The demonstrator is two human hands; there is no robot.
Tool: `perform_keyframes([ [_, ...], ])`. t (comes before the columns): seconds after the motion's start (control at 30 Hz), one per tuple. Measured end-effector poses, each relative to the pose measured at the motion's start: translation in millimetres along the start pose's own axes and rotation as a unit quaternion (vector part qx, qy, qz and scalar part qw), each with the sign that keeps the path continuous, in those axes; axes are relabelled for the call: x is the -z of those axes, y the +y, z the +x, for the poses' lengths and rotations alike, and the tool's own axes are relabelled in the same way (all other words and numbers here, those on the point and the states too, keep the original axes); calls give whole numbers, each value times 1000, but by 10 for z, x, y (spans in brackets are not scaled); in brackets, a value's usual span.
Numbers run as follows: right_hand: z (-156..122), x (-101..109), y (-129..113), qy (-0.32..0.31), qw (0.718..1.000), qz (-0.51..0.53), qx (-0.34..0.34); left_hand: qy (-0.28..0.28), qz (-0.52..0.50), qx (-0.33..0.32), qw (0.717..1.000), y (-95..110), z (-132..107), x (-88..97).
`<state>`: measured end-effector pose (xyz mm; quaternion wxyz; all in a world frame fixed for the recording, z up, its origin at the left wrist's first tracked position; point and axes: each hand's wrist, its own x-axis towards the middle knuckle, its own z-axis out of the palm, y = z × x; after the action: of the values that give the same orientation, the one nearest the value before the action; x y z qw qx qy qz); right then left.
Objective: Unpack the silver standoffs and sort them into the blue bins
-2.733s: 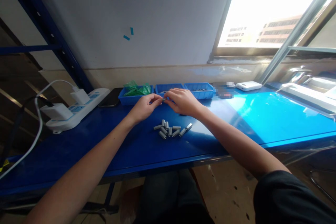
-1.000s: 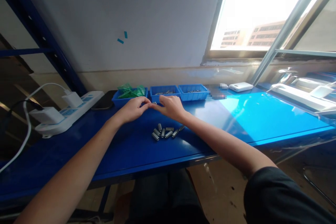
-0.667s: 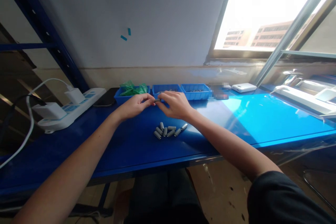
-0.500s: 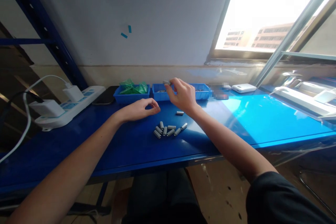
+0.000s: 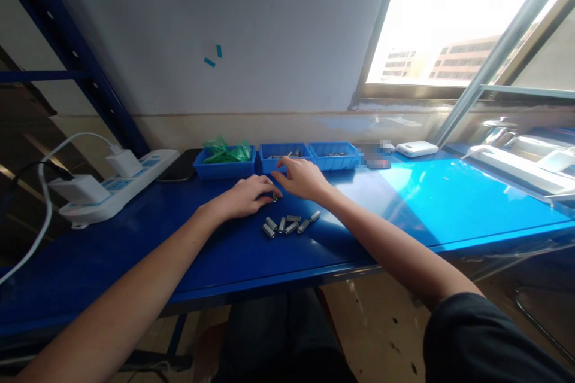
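My left hand point(image 5: 247, 197) lies on the blue bench point(image 5: 188, 239), and its fingertips pinch a small metal cylinder point(image 5: 274, 196). Just below it sits a small heap of several metal cylinders point(image 5: 290, 225). My right hand point(image 5: 302, 178) hovers palm down right beside the left one. Its fingers are curled and point at the front edge of the middle blue tray point(image 5: 283, 152). I cannot see what, if anything, is inside them. The two hands almost touch.
A blue tray with green bags point(image 5: 223, 167) stands to the left of the middle tray, and a third blue tray point(image 5: 335, 155) to its right. A dark phone point(image 5: 178, 172) and a white power strip point(image 5: 121, 184) with chargers lie left. A white box point(image 5: 420, 148) sits near the window.
My right hand, raised over the middle tray half a second ago with a piece pinched, has come down beside the left. My left hand slid forward to a cylinder above the heap.
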<state>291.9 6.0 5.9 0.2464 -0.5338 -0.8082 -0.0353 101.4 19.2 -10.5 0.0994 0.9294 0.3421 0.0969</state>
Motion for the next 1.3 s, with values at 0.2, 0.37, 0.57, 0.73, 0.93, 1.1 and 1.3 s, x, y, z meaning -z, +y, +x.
perform_keyframes([
  [0.2,-5,-77,104,-27,992,75,102,142,-138,89,976,-60,78,-38],
  [0.37,-9,-8,81,6,977,84,197,205,-347,108,909,-116,74,-38],
  [0.57,-23,104,66,-26,967,21,252,147,-432,69,887,-25,56,-36],
  [0.73,-19,193,107,79,960,10,268,139,-412,97,895,36,-19,128],
  [0.93,60,321,253,359,931,39,51,-101,-226,89,965,103,-189,350],
  [1.1,145,126,495,134,983,-114,-56,-66,-68,19,995,155,-100,188],
  [1.3,99,37,430,85,992,-88,-26,-75,-55,14,996,69,-93,200],
])
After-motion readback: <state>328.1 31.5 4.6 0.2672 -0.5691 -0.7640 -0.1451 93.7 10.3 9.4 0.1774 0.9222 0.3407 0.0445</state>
